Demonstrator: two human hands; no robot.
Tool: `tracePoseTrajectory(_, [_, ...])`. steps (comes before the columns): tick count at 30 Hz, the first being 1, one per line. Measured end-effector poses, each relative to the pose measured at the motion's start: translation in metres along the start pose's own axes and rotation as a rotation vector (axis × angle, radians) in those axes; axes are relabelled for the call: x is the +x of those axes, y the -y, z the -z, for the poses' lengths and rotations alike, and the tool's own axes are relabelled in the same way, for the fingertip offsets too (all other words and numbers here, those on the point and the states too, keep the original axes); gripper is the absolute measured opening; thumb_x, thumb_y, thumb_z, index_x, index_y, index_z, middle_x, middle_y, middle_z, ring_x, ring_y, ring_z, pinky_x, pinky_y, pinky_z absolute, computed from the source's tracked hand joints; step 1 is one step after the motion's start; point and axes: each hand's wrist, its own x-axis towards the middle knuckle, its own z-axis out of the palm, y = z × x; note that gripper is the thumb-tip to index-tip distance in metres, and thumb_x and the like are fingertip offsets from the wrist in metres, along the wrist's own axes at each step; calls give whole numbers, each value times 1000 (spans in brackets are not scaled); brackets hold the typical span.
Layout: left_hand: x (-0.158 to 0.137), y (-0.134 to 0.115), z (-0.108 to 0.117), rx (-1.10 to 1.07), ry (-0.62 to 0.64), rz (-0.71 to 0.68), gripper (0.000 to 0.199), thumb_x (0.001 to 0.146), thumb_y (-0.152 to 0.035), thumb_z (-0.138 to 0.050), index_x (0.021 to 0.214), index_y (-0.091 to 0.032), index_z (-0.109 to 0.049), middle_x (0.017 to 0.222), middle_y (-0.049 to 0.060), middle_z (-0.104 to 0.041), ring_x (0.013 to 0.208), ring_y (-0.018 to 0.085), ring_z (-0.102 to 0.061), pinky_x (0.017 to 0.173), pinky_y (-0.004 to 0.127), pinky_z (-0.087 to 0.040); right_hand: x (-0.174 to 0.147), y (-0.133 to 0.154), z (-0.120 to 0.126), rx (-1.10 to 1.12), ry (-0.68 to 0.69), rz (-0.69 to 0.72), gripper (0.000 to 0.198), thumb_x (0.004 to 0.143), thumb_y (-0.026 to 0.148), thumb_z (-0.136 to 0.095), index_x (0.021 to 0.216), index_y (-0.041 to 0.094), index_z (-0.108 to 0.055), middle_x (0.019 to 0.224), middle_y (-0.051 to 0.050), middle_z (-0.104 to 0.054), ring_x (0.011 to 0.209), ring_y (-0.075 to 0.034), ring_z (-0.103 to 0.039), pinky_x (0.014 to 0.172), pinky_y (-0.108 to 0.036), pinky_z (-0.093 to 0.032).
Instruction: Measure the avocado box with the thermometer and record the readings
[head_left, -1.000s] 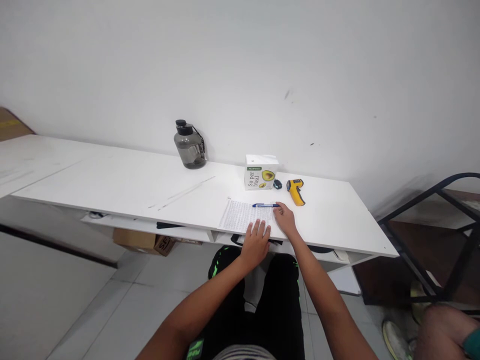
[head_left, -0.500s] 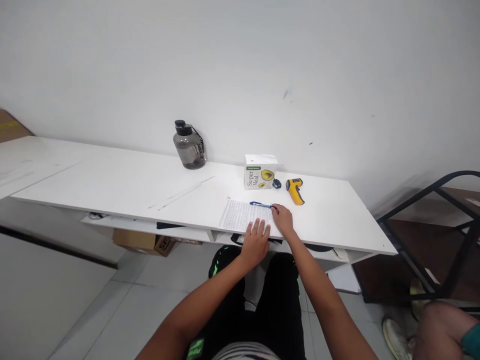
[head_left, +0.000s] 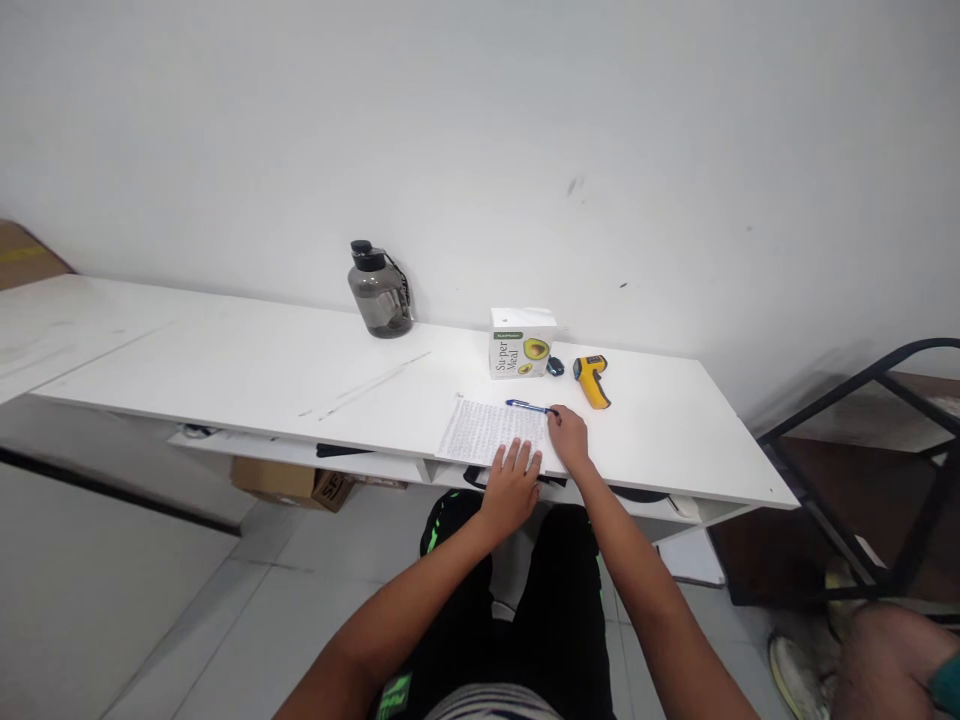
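Observation:
A sheet of paper [head_left: 472, 428] covered in rows of writing lies at the front edge of the white table. My left hand [head_left: 513, 485] rests flat on its lower part, fingers stretched out. At the paper's right side, my right hand [head_left: 568, 436] has its fingers closed on the end of a blue pen [head_left: 529, 406]. The pen lies nearly level across the top of the sheet, pointing left. Behind it stands a white box [head_left: 521, 343] with an avocado picture. A small dark object [head_left: 555, 367] sits beside the box, and a yellow infrared thermometer [head_left: 592, 381] lies to its right.
A grey water bottle [head_left: 381, 290] stands against the wall on the white table [head_left: 262, 360]. Below is a shelf, with a cardboard box [head_left: 289, 482] on the floor. To the right are a black metal frame [head_left: 847, 480] and another person's leg [head_left: 892, 660].
The pen's left end has lifted slightly and shifted right, with a small movement of my right hand. My left hand stays on the paper. The whole view has shifted a little.

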Motion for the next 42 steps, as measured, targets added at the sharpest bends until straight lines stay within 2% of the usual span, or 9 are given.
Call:
tracePoseTrajectory(10, [-3,0,1,-9,-4,-2,55,91,-39,-46,141,-16,-45,150,15,-43,142,33,-32,116,53,-24,0,0,-1,-2,-8,-6,29,90,25,-45,102,17,-70,98,-10,-73,89,-23,-64,80,-32,-45])
tracePoseTrajectory(28, [-2,-4,2,-15,9,21,57,90,-41,-47,142,-15,-44,150,16,-41,143,35,-30,115,54,-23,1,-1,-2,42,-8,-1,31,90,25,-44,105,17,-70,106,-11,-72,97,-24,-64,88,-35,-46])
tracePoseTrajectory(31, [-3,-4,2,-21,4,22,57,90,-40,-49,141,-15,-45,150,16,-41,143,35,-30,115,54,-23,0,1,0,58,-11,-13,33,90,27,-45,110,16,-68,100,-10,-72,91,-23,-64,86,-35,-47])
tracePoseTrajectory(34, [-2,-5,3,-27,-8,27,57,90,-40,-49,140,-15,-46,149,17,-42,143,35,-31,115,54,-22,-2,3,2,141,-25,-46,39,88,32,-46,117,14,-65,84,-7,-71,80,-22,-63,81,-34,-48])
tracePoseTrajectory(36, [0,-5,3,-33,-6,23,57,90,-40,-48,141,-15,-46,149,17,-42,142,35,-31,116,54,-22,-5,3,5,243,-65,-83,41,88,37,-46,117,14,-64,77,-5,-68,74,-21,-61,78,-34,-48])
tracePoseTrajectory(38, [3,-7,3,-42,8,9,58,90,-41,-48,142,-15,-45,150,17,-41,143,35,-31,116,54,-22,-7,0,9,331,-163,-134,43,89,41,-42,112,13,-65,78,-5,-66,72,-20,-59,77,-33,-48])
tracePoseTrajectory(40, [6,-9,3,-55,24,3,59,90,-42,-48,142,-15,-44,151,16,-40,143,35,-30,116,54,-23,-4,-4,16,343,-292,-159,44,90,41,-38,108,12,-65,88,-9,-65,77,-19,-59,79,-33,-48])
tracePoseTrajectory(42, [8,-12,5,-83,30,12,61,90,-43,-49,143,-15,-43,151,16,-40,143,35,-30,115,54,-24,9,-10,26,257,-381,-146,42,90,38,-37,106,11,-65,102,-13,-62,86,-20,-59,84,-34,-47])
